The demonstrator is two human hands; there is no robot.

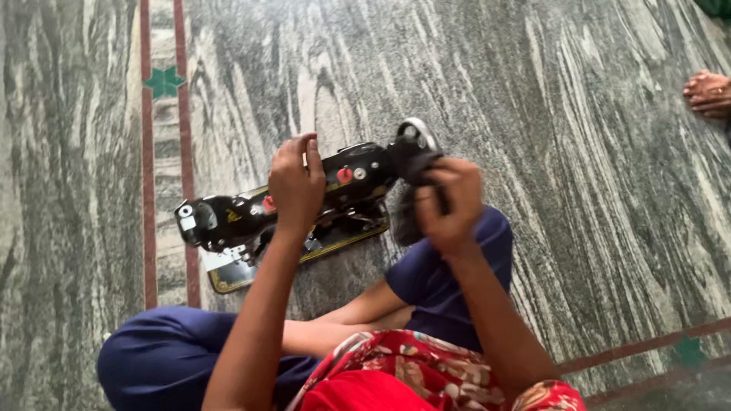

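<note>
Sewing machine (304, 209) black, tipped on marble floor (533, 91) just beyond crossed legs, left hand (295, 185) fingers curled over its arm, right hand (451, 204) fingers closed on dark cloth (407, 217) by handwheel (419, 137), another person's hand (708, 93) far right

We read the setting as a room in a home, with the work done at floor level rather than at a bench. The floor (533, 84) is polished stone, grey with white veining, and carries an inlaid reddish border strip (146, 137) with a small green star motif (164, 81), a decorative finish typical of a house. We note a black hand-driven sewing machine (304, 202) standing directly on this floor, and the person sits cross-legged beside it in blue trousers (164, 358) and red patterned cloth (411, 373). Another person's feet (710, 93) rest on the floor at the right edge.
</note>
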